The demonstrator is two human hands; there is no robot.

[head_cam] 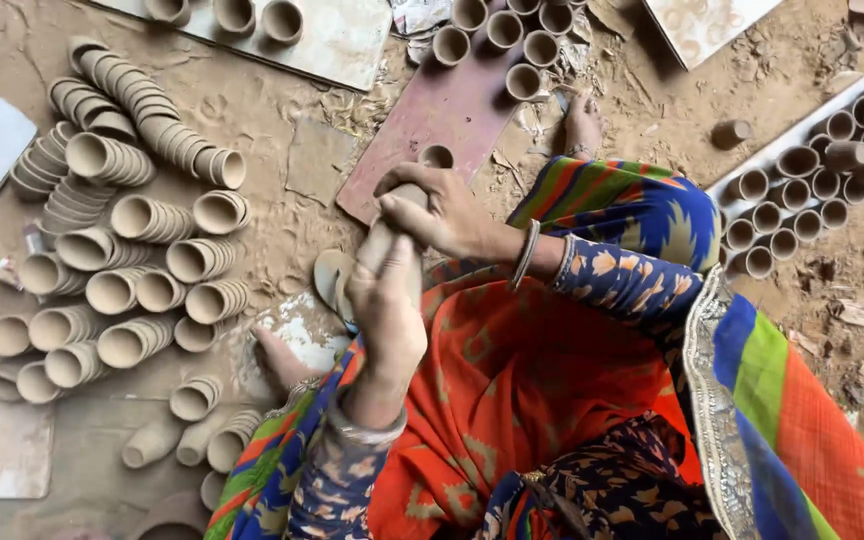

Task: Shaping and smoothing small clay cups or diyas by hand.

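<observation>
My left hand [389,305] and my right hand [439,213] are both closed around one lump of pale grey clay [380,240], held upright above my lap. The left hand grips its lower part, the right hand wraps over its top. Both hands are coated in clay dust. Just beyond the hands a single small clay cup [437,156] stands on a dull pink board [452,120]. My bare feet [582,120] rest on the dirt floor either side of my orange patterned lap.
Stacks of nested clay cups [152,120] lie on their sides across the floor at left. More upright cups [502,35] crowd the far end of the pink board. A tray of cups [812,190] stands at right. Flat boards [342,40] lie at the top and left.
</observation>
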